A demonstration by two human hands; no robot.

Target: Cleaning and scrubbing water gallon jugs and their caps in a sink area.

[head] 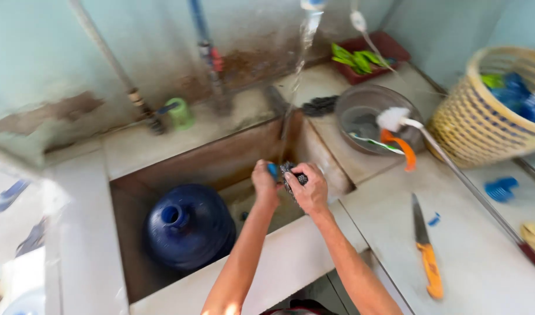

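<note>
Both hands meet over the sink (pixel 220 157), under a thin stream of water (pixel 296 76) that falls from above. My left hand (pixel 264 182) is closed around a small blue object (pixel 272 170), mostly hidden by the fingers. My right hand (pixel 310 188) grips a dark steel scouring pad (pixel 290 175) pressed against that blue object. A large blue water jug (pixel 188 226) lies on its side in the left of the sink, its neck facing up toward me.
On the counter right of the sink are a metal bowl (pixel 366 119) holding utensils, a long white-headed brush (pixel 396 119), and an orange-handled knife (pixel 426 251). A woven basket (pixel 495 111) stands far right. Pipes (pixel 212 64) run down the back wall beside a green cup (pixel 180 112).
</note>
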